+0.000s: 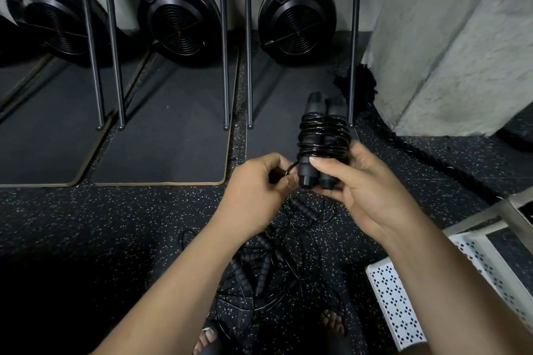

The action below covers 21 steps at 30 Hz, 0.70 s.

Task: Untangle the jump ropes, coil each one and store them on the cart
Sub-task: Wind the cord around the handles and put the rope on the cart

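Observation:
A black jump rope (322,135) has its thin cord wound tightly around its two handles, which lie side by side. My right hand (363,187) grips the lower ends of the handles, thumb across the front. My left hand (259,187) pinches the loose end of the cord just left of the handles. Below my hands, a tangle of other black jump ropes (265,268) with foam handles lies on the speckled floor. The white perforated cart (395,305) stands at the lower right.
Three black rowing machine flywheels (178,20) stand against the back wall between metal rails on dark mats. A grey concrete pillar (450,37) rises at the right, with a thick black battle rope (432,161) beside it. My feet (331,320) are near the tangle.

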### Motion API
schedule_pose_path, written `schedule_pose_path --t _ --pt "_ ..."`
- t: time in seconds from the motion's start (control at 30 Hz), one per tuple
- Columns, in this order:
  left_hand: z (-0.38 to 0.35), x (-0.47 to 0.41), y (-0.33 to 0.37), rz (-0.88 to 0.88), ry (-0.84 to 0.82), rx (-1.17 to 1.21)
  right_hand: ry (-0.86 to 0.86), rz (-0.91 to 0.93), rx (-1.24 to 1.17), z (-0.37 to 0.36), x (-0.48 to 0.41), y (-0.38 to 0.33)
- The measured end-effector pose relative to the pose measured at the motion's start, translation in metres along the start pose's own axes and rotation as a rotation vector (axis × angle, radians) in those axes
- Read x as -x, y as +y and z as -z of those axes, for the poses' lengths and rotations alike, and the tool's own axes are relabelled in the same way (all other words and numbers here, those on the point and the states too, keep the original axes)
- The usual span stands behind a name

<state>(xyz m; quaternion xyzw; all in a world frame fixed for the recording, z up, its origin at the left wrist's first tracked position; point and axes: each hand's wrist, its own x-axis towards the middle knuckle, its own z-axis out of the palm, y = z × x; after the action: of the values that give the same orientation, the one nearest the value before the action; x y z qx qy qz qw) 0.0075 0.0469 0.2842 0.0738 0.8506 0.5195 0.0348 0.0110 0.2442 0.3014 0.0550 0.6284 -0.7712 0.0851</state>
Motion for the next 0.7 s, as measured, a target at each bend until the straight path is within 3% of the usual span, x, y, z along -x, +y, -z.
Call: schedule_pose_path --t 0.23,0.37,0.5,0.7 --pt "0.000 0.001 0.003 0.013 -0.016 -0.067 0.145 0.128 0.194 -0.001 -0.005 0.014" --pt "0.001 0.001 0.003 0.046 -0.043 -0.062 0.188 0.168 0.182 -0.006 -0.007 0.020" --pt "-0.010 0.006 0.004 0.096 -0.089 0.048 0.193 0.081 0.004 -0.008 -0.009 0.019" --pt "-0.004 0.004 0.007 0.180 -0.084 0.337 0.207 0.277 0.309 -0.014 -0.007 0.015"
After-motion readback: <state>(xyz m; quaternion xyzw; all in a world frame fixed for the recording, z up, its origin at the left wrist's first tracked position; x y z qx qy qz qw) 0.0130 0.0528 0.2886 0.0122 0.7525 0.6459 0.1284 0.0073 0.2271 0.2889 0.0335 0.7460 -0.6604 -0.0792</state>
